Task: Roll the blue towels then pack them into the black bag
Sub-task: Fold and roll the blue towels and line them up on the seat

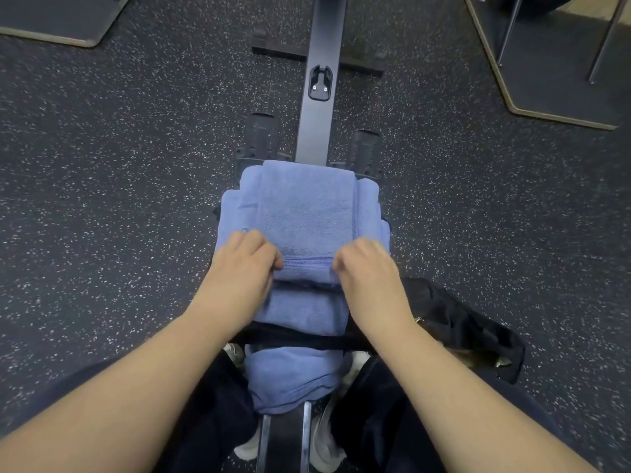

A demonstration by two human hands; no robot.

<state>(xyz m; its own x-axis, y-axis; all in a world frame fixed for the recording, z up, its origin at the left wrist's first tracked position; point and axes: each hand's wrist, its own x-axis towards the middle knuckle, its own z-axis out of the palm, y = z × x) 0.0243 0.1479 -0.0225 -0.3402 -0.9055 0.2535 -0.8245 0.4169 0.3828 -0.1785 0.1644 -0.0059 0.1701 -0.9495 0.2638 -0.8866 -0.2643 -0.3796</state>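
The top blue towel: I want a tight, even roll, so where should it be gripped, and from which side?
Grip the top blue towel at its stitched near hem, one hand at each end, coming from the person's side. That hem runs crosswise and the towel lies flat lengthwise away, so it can roll forward. The left hand and right hand already pinch there.

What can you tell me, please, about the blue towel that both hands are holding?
The blue towel looks like soft terry cloth, folded into a long narrow strip with a stitched hem at its near edge. It lies flat on top of other folded blue towels, running away from the person. The left hand and right hand grip that near edge with curled fingers, one at each corner, where a roll seems to be starting. The far end lies unrolled.
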